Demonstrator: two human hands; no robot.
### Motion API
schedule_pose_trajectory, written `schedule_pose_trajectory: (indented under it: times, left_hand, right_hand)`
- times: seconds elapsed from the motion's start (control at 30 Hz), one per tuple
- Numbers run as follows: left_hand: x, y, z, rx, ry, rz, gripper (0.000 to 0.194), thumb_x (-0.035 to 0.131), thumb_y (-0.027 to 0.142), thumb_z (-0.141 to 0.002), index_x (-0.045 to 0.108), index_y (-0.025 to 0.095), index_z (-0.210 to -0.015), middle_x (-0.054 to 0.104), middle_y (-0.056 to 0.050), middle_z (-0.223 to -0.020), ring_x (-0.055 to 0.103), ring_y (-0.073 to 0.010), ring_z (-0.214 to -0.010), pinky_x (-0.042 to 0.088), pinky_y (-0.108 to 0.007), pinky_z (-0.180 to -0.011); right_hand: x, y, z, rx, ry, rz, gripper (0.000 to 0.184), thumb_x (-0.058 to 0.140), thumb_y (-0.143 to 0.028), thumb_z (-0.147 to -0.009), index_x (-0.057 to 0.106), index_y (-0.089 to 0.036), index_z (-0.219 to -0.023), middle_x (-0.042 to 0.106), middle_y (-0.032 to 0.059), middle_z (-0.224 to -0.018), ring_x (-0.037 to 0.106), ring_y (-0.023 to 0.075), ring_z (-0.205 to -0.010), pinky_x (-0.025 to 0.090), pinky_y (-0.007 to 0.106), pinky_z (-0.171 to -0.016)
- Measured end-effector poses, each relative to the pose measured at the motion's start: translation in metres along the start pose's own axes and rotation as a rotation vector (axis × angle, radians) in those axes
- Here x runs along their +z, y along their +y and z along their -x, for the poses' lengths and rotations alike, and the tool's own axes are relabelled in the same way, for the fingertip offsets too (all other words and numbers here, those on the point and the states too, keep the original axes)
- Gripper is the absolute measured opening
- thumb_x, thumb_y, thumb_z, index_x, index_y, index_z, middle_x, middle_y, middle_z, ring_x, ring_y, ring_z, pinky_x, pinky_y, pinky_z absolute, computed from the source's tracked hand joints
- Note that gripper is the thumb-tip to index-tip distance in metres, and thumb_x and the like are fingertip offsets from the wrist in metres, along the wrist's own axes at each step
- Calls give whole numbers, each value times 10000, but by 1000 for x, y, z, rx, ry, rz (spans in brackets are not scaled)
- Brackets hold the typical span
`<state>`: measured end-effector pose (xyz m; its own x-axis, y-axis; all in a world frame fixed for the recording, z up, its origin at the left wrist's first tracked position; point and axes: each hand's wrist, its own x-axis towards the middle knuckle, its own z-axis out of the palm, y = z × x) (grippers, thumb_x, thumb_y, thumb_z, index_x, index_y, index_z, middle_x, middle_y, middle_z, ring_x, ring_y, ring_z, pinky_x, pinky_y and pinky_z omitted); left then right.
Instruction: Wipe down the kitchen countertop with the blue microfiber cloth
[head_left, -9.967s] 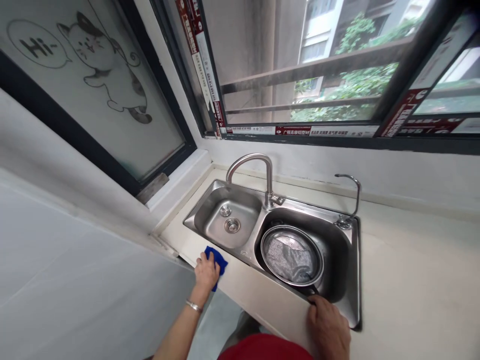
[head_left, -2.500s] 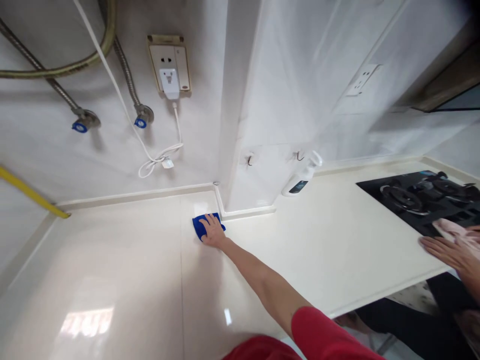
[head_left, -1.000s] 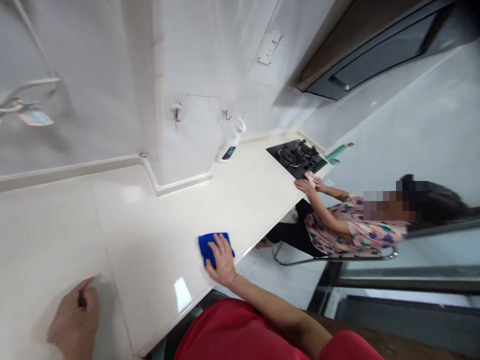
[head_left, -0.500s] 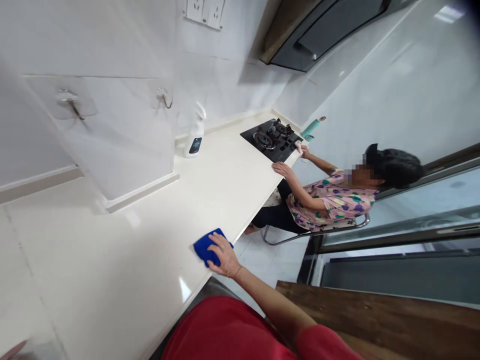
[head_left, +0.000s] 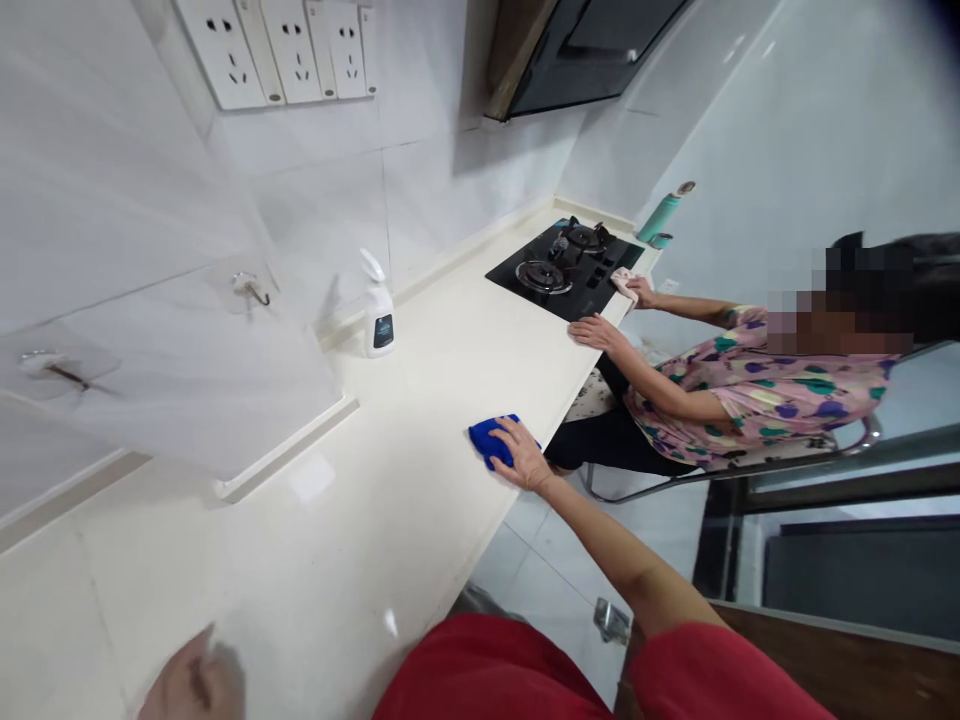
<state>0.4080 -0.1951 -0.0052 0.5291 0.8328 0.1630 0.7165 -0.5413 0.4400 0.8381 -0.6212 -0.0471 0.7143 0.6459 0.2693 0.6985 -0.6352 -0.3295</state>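
My right hand [head_left: 521,455] presses a blue microfibre cloth [head_left: 489,442] flat on the cream stone countertop [head_left: 315,560], close to its front edge. My left hand [head_left: 195,685] is a blurred shape on the counter at the bottom left, cut off by the frame, and I cannot make out its fingers. Nothing is visibly held in it.
A white spray bottle [head_left: 379,310] stands by the wall. Farther along is a black gas hob [head_left: 559,270]. A seated person [head_left: 720,400] rests a hand on the counter edge and holds a pink cloth [head_left: 622,283]. A teal bottle [head_left: 660,218] lies beyond.
My view has swung from the sink to the hob side. The blue cloth has gone from my left hand to my right and has slid along the counter toward the hob.
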Motion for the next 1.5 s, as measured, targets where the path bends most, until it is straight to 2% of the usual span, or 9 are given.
schedule_pose_trajectory:
  times: [0.1, 0.3, 0.53, 0.7, 0.93, 1.1, 1.2, 1.33, 1.5]
  left_hand:
    - [18, 27, -6, 93, 21, -15, 670, 303, 543, -937, 567, 78, -1340, 555, -238, -1396, 465, -373, -1369, 359, -547, -1177]
    - [30, 48, 3, -75, -41, -141, 795, 191, 602, -963, 415, 41, -1481, 356, -229, -1583, 258, -392, -1496, 198, -611, -1229]
    - [31, 48, 7, -26, -8, -194, 770, 185, 585, -980, 396, 55, -1497, 350, -220, -1589, 231, -378, -1510, 193, -596, -1232]
    - [33, 47, 7, -22, 8, -220, 749, 188, 556, -985, 410, 45, -1485, 359, -214, -1587, 226, -352, -1517, 181, -567, -1246]
    - [32, 46, 7, -33, 7, -226, 714, 220, 539, -987, 409, 71, -1492, 357, -192, -1594, 234, -342, -1516, 193, -559, -1246]
    - [33, 42, 8, -40, 18, -227, 711, 213, 541, -983, 413, 88, -1492, 360, -173, -1598, 235, -329, -1517, 190, -549, -1249]
    - [35, 40, 8, -65, 9, -233, 734, 191, 554, -972, 419, 84, -1489, 358, -173, -1599, 240, -327, -1516, 188, -546, -1251]
    - [36, 38, 7, -71, 12, -230, 769, 170, 579, -958, 431, 81, -1482, 365, -176, -1595, 243, -328, -1516, 199, -549, -1248]
    - [33, 42, 5, -89, 1, -203, 788, 161, 605, -955, 440, 84, -1477, 375, -175, -1590, 253, -338, -1510, 209, -565, -1242]
  right_hand:
    - [3, 24, -30, 173, 50, 79, 542, 498, -474, -918, 531, -189, -1378, 439, 137, -1528, 331, 297, -1464, 206, 565, -1237]
    - [28, 21, -91, 507, 119, 207, 592, 457, -483, -920, 479, -170, -1423, 380, 142, -1578, 249, 354, -1477, 169, 621, -1202]
    - [60, -36, -158, 536, 119, 137, 630, 442, -457, -922, 443, -146, -1469, 329, 165, -1609, 194, 390, -1482, 129, 656, -1183]
    - [85, -112, -196, 417, 49, 54, 615, 457, -436, -921, 474, -132, -1456, 326, 158, -1616, 180, 404, -1495, 92, 664, -1197]
    - [102, -228, -149, 64, -112, -70, 609, 494, -434, -923, 484, -129, -1451, 291, 181, -1629, 154, 430, -1510, 52, 677, -1207]
    - [96, -270, -82, -189, -229, -222, 619, 531, -450, -903, 495, -147, -1441, 293, 179, -1629, 155, 422, -1514, 39, 677, -1215]
    - [89, -268, -58, -372, -274, -316, 609, 536, -468, -895, 507, -176, -1429, 324, 150, -1622, 182, 397, -1513, 58, 660, -1225]
    - [75, -224, -46, -613, -333, -375, 563, 552, -442, -877, 538, -232, -1400, 392, 78, -1597, 244, 316, -1510, 136, 581, -1246]
    - [52, -138, -56, -392, -222, -229, 573, 591, -368, -826, 567, -249, -1386, 403, 78, -1590, 255, 335, -1506, 136, 628, -1228]
